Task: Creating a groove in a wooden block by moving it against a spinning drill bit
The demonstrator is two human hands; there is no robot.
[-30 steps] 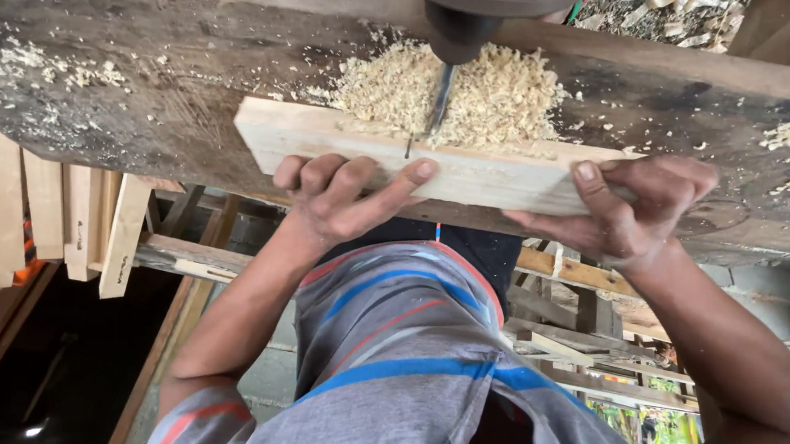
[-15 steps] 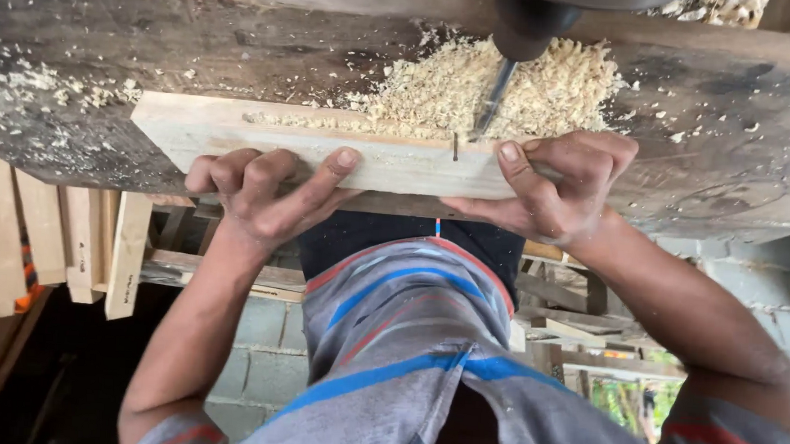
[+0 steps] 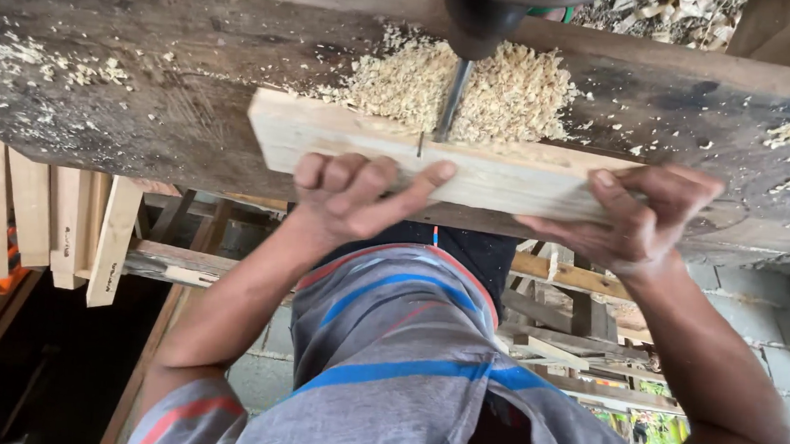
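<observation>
A pale wooden plank (image 3: 505, 176) lies on a dark, worn worktable (image 3: 150, 74). My left hand (image 3: 356, 195) grips the plank's near edge left of the middle, thumb stretched along its face. My right hand (image 3: 643, 217) clamps its right end. A spinning-type drill bit (image 3: 451, 99) under a dark chuck (image 3: 478, 19) meets the plank's top edge just above my left hand, beside a short dark mark. A heap of pale wood shavings (image 3: 519, 89) is piled behind the bit.
Several pale wooden slats (image 3: 53, 222) hang at the left below the table. Rough timber pieces (image 3: 577, 349) and a grey block wall (image 3: 768, 323) lie lower right. Loose shavings (image 3: 685, 16) are scattered at the top right. My striped shirt fills the bottom centre.
The plank and both hands have slid to the right since half a second ago, after going left before that. The bit now meets the plank nearer its left part.
</observation>
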